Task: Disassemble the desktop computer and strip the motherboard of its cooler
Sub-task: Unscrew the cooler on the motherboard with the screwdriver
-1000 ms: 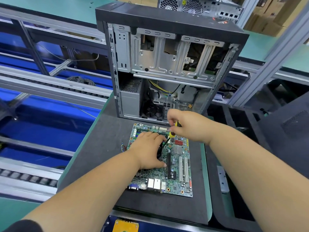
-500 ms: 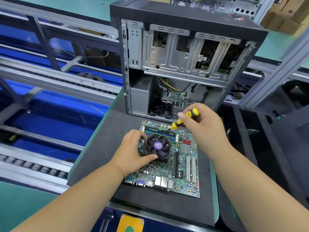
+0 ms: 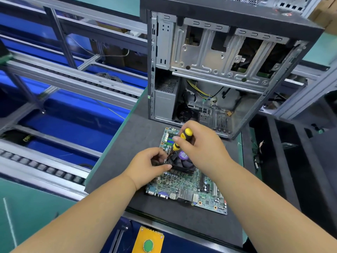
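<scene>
Cooler (image 3: pixel 180 162) in left-hand (image 3: pixel 147 166) grip

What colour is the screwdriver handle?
Yellow and black, seen in the head view: the screwdriver is gripped in the right hand.

Two bare forearms reach from the lower corners toward frame centre. Left hand (image 3: pixel 148 166) curls, thumb and fingers pinching. Right hand (image 3: pixel 199 146), just above it, is closed in a grip.

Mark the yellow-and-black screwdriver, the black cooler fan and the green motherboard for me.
yellow-and-black screwdriver (image 3: pixel 186 133), head view, handle top.
black cooler fan (image 3: pixel 183 155), head view, purple hub.
green motherboard (image 3: pixel 184 183), head view, bare middle.
</scene>
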